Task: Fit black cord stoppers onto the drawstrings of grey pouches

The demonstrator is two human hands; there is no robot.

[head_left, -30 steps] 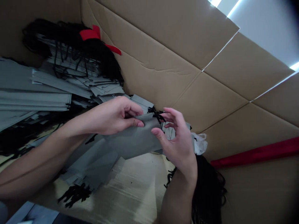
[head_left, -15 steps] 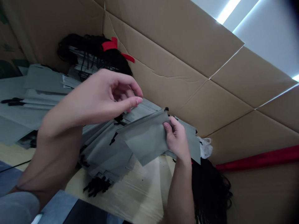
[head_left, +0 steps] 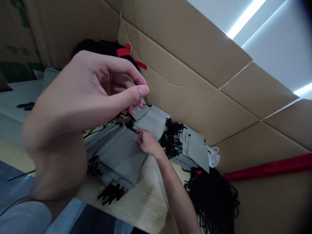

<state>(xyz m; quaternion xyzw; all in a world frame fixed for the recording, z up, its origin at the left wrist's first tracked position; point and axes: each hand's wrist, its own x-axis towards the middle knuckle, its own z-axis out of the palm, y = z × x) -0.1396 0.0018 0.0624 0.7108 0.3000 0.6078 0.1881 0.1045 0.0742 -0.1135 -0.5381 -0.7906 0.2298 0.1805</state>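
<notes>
My left hand (head_left: 97,86) is raised close to the camera. Its thumb and index fingertips are pinched together; anything between them is too small or hidden to make out. Lower and further right, my right hand (head_left: 149,143) touches the upper right edge of a stack of flat grey bags (head_left: 122,151), thumb and index finger slightly apart. Black cord ends (head_left: 110,194) stick out at the stack's near side. Behind it lie more flat grey pieces (head_left: 152,122), partly covered by my left hand.
Tall cardboard walls (head_left: 170,61) enclose the wooden tabletop (head_left: 146,201). To the right are another grey stack (head_left: 197,144), a black cord bundle (head_left: 214,201) and a clear plastic bag (head_left: 214,157). A second black bundle with a red tie (head_left: 123,52) sits at the back.
My right hand has moved left and set the grey bag down on the stack. My left hand has come closer to the camera, still pinched.
</notes>
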